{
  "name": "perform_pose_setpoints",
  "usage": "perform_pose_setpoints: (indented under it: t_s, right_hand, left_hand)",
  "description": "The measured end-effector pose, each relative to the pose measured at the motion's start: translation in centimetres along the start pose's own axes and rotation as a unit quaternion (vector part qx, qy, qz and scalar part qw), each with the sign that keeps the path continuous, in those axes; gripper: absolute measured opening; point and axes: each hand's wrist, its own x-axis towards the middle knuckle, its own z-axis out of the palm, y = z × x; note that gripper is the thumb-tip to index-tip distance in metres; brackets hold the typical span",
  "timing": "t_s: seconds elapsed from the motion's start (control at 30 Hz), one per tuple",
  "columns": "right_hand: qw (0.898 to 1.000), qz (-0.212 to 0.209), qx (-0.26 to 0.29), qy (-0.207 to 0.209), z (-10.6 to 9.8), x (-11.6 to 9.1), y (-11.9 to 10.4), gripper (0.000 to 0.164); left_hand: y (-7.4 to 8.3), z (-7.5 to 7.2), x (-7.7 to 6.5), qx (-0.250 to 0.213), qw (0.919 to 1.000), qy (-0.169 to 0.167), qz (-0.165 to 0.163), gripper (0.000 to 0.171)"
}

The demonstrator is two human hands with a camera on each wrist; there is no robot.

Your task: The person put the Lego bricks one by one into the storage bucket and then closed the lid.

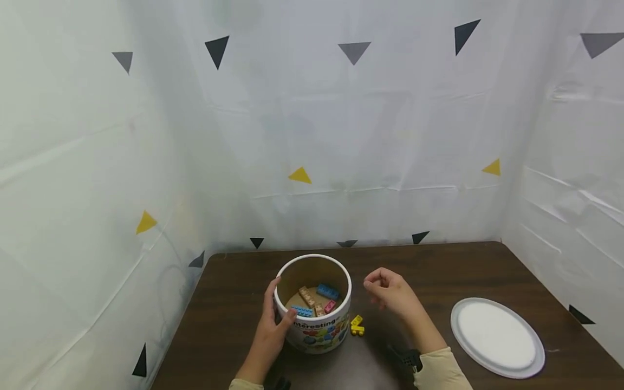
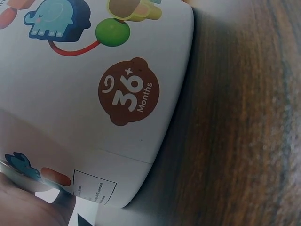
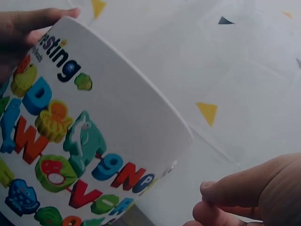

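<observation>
A white round tub (image 1: 319,335) with printed toy pictures stands on the table. My left hand (image 1: 270,330) holds its left side, thumb at the near rim and fingers along the outer wall. Inside lie several toy bricks, among them a blue brick (image 1: 327,291), a tan brick (image 1: 306,296) and a pink brick (image 1: 330,306). To the right of the tub, apart from it, my right hand (image 1: 394,292) is raised with fingers curled. Its thumb (image 3: 225,189) meets a fingertip in the right wrist view, and nothing shows between them. Yellow bricks (image 1: 357,329) lie beside the tub's right side.
A white round lid (image 1: 497,337) lies on the right part of the dark wooden table (image 1: 234,303). White sheeting (image 1: 312,119) with coloured triangles hangs behind the table and at both sides.
</observation>
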Motion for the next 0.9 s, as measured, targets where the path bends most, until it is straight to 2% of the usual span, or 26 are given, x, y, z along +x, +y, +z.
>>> perform_pose_setpoints:
  t_s: [0.23, 0.43, 0.7, 0.9]
  right_hand:
    - [1.000, -0.011, -0.012, -0.017, 0.1, 0.2, 0.7, 0.020]
    - [0.999, 0.007, -0.042, -0.020, 0.3, 0.4, 1.2, 0.016]
    - [0.995, 0.011, -0.069, -0.072, 0.9, 1.0, 3.0, 0.017]
    - [0.986, 0.005, -0.106, -0.126, 1.2, 0.9, 4.0, 0.011]
  left_hand:
    - [-0.1, 0.2, 0.0, -0.005, 1.0000, 0.002, 0.002, 0.081]
    - [0.1, 0.3, 0.1, -0.009, 1.0000, 0.001, 0.003, 0.080]
    - [0.4, 0.2, 0.0, -0.004, 1.0000, 0.000, 0.000, 0.081]
    - [0.7, 0.3, 0.0, -0.003, 1.0000, 0.002, 0.002, 0.081]
